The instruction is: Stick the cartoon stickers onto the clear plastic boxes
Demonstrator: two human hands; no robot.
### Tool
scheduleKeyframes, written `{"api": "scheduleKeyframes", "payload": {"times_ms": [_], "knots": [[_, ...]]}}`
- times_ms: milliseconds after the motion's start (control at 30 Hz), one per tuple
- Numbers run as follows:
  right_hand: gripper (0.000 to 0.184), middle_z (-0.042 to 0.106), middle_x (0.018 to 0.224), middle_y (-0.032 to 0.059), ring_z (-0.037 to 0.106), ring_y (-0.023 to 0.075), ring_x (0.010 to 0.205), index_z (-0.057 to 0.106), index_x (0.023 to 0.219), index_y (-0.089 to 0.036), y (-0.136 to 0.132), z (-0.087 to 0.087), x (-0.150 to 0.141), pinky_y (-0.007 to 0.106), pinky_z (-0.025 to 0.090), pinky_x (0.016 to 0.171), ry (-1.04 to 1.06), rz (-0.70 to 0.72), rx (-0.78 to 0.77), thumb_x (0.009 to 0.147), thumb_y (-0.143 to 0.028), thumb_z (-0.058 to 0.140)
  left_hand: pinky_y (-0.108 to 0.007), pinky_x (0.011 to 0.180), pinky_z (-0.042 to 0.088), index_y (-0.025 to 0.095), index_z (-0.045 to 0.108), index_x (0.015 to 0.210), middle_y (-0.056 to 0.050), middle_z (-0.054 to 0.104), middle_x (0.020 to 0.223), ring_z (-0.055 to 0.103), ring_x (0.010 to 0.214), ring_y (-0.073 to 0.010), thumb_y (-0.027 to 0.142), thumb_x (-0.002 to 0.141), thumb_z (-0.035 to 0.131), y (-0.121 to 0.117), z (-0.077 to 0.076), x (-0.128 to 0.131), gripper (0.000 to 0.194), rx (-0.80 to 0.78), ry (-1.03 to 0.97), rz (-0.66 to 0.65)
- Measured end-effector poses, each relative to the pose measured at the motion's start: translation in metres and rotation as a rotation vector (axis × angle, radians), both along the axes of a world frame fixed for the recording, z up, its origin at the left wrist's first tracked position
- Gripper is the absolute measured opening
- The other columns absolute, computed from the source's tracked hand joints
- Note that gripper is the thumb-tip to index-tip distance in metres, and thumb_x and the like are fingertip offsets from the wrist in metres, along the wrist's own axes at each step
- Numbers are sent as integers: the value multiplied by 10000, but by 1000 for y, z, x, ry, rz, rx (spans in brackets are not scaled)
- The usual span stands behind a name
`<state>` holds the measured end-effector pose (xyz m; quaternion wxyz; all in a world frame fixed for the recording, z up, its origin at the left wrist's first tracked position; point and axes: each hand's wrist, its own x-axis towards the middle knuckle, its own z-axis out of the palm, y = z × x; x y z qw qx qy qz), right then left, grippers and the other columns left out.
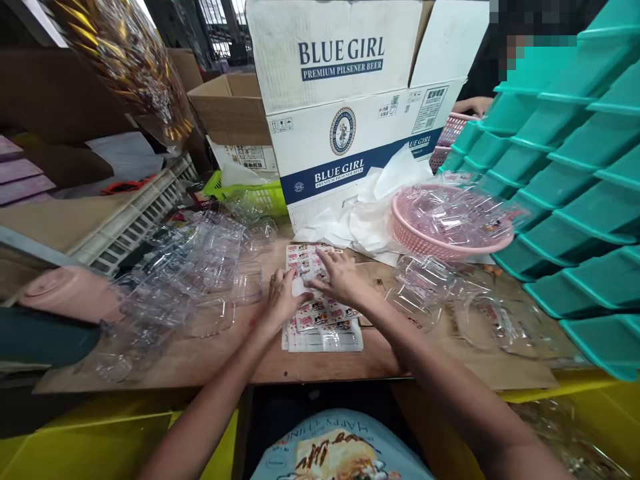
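Sheets of red-and-white printed stickers (320, 315) lie in a stack on the table in front of me. Over them, a small clear plastic piece (299, 287) sits between my hands; glare hides its exact shape. My left hand (283, 293) pinches it at its left side, thumb toward me. On its right, my right hand (340, 275) has thumb and index finger apart, with the thumb close to the piece. Whether the right fingertips carry a sticker is too small to tell. Clear plastic boxes (215, 250) are heaped left of my left hand.
More clear packages (420, 287) lie at right, below a pink basket (405, 230) filled with plastic packs. Stacked teal bins (575, 220) rise at far right. A white beer carton (320, 93) stands behind crumpled white paper (365, 220). Another person's hand (477, 105) shows behind the bins.
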<state>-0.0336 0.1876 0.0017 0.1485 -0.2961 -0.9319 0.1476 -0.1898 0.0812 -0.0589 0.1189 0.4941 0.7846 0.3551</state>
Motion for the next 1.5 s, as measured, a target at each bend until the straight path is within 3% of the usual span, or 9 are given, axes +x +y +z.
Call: {"api": "scheduleKeyframes", "payload": {"times_ms": [133, 300, 467, 567, 700, 900, 1200, 1367, 1500], "knots": [[673, 578, 1299, 221, 516, 395, 1220, 417, 1497, -190, 20, -12, -19, 631, 382, 1012, -28, -39, 40, 870, -236, 655, -477, 1001, 416, 205, 692, 1025, -95, 661, 1032, 592, 1069, -332, 268, 545, 882, -2, 5, -12, 520, 95, -218, 49], [604, 326, 1560, 220, 298, 391, 1443, 425, 1484, -174, 27, -10, 3, 652, 279, 1116, 249, -81, 31, 918, -270, 615, -352, 767, 523, 169, 717, 885, -68, 715, 832, 659, 817, -239, 399, 755, 739, -17, 17, -14, 265, 129, -401, 13], [525, 693, 1196, 129, 670, 260, 1048, 626, 1273, -227, 15, -1, 18, 469, 556, 889, 624, 129, -619, 838, -512, 694, -278, 570, 521, 137, 705, 1028, -73, 743, 829, 656, 636, -176, 481, 796, 707, -30, 34, 4, 415, 111, -840, -126], [426, 736, 882, 84, 678, 193, 738, 708, 987, -167, 10, -1, 16, 382, 577, 696, 685, 118, -790, 836, -563, 662, -248, 685, 541, 147, 716, 999, -74, 750, 948, 679, 778, -164, 347, 688, 834, -26, 41, 13, 388, 245, -935, -112], [325, 703, 922, 89, 640, 221, 825, 709, 965, -168, 1, 2, 15, 404, 542, 745, 693, 44, -652, 852, -472, 682, -228, 703, 529, 148, 715, 871, -29, 735, 848, 657, 726, -122, 298, 669, 853, -18, 44, 22, 287, 383, -1054, -11], [181, 682, 1030, 95, 529, 273, 1008, 720, 1066, -227, -29, 12, 17, 498, 428, 948, 474, 130, 160, 943, -280, 597, -234, 666, 510, 157, 727, 817, -15, 731, 789, 635, 663, -113, 337, 708, 832, -21, 45, 34, 236, 390, -1189, 16], [153, 692, 811, 68, 562, 209, 804, 740, 833, -193, -30, -4, 6, 360, 489, 749, 642, 146, -79, 915, -218, 613, -230, 820, 486, 178, 775, 908, -46, 689, 964, 620, 906, -156, 296, 821, 730, -27, 42, 39, 153, 410, -868, -125], [203, 676, 735, 44, 586, 179, 674, 700, 814, -187, -9, -3, 17, 328, 486, 632, 801, -71, -274, 940, -289, 577, -210, 672, 484, 165, 757, 858, -32, 696, 882, 614, 750, -123, 304, 770, 776, -29, 33, 42, 165, 356, -964, -38], [143, 711, 827, 54, 592, 215, 800, 732, 878, -212, -9, 6, 28, 408, 479, 778, 728, -21, -135, 921, -305, 633, -205, 628, 481, 170, 734, 904, -23, 724, 841, 614, 680, -109, 318, 746, 799, -27, 32, 44, 225, 338, -1106, 6]]}}
